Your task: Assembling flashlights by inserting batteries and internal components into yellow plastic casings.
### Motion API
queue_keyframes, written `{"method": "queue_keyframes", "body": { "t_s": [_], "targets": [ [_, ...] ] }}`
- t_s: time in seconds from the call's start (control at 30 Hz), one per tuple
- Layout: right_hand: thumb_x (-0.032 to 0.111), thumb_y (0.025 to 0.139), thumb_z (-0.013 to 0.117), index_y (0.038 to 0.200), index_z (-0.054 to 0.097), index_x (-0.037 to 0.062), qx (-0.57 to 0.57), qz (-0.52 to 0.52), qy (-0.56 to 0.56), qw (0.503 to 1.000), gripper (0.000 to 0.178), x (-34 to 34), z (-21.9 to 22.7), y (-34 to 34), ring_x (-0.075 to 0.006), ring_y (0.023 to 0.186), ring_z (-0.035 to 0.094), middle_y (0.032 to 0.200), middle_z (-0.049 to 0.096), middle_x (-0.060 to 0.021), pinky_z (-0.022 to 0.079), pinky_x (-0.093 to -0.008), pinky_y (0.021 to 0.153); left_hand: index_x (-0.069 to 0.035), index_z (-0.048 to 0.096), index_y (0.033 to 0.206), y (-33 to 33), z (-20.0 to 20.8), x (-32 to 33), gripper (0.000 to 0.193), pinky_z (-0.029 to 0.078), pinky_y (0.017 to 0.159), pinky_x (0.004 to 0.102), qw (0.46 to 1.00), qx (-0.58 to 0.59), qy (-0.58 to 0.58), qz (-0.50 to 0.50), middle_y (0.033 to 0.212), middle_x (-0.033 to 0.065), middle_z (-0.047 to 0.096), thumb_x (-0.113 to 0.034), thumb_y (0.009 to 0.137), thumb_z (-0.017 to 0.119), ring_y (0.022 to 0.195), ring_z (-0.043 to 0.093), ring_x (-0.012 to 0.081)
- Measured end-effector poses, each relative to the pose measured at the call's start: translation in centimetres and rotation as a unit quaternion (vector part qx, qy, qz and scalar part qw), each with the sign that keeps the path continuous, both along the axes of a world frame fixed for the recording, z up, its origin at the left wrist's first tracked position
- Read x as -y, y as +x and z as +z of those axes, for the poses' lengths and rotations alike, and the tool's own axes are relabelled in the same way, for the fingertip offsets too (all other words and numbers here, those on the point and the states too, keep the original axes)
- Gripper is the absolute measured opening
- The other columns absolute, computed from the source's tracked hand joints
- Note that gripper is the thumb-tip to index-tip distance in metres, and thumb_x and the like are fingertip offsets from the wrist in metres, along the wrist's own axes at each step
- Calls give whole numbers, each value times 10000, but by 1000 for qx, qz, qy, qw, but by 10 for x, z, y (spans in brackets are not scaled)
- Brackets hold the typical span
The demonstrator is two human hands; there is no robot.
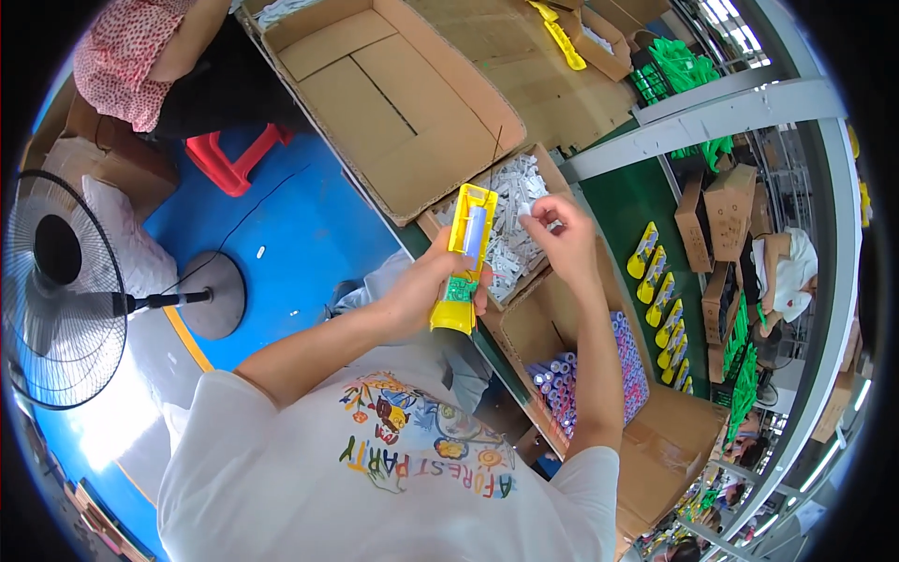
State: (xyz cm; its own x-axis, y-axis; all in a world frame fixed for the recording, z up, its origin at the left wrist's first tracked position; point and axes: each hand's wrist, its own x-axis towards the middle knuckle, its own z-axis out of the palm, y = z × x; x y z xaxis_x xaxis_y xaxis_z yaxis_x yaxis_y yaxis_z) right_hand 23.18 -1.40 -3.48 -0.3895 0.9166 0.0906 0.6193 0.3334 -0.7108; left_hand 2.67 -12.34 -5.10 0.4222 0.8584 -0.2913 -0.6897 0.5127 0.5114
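Note:
My left hand (426,286) is wrapped round a yellow plastic housing (454,317). Inside the housing lie a pale violet cylindrical battery cell (476,229) and a green circuit board (459,288); a thin dark wire rises from its far end. To its right, my right hand (568,242) pinches a small white plastic piece (525,214) above a carton (554,174) of loose white pieces (510,255). Its other fingers are curled in. Under my right forearm stands a carton of several violet cells (554,377).
A large shallow cardboard box (375,80) lies beyond my hands. Several yellow housings (667,309) form a row on the green bench at right, behind a grey metal frame (693,126). A fan (70,281), a red stool (234,159) and a seated person (136,66) are at left.

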Motion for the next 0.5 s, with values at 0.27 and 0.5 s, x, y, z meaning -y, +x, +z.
{"method": "queue_keyframes", "body": {
  "t_s": [0.27,0.5],
  "targets": [
    [-43,841,642,938,585,10,-188,91,8,978,124,24,-3,19,-101,837,576,963,559,-42,521,-223,648,-114,295,1312,13,-1,3,395,530,628,325,995,-63,67,-48,963,99,577,-256,984,463,739,636,184],
    [48,884,628,1066,579,27,-254,-11,-163,953,190,39,28,-1,-75,728,555,854,545,-17,510,-220,625,-82,210,1387,15,-7,2,473,525,630,293,961,-192,178,-90,943,90,568,-254,1010,440,744,631,162]
  ]
}}
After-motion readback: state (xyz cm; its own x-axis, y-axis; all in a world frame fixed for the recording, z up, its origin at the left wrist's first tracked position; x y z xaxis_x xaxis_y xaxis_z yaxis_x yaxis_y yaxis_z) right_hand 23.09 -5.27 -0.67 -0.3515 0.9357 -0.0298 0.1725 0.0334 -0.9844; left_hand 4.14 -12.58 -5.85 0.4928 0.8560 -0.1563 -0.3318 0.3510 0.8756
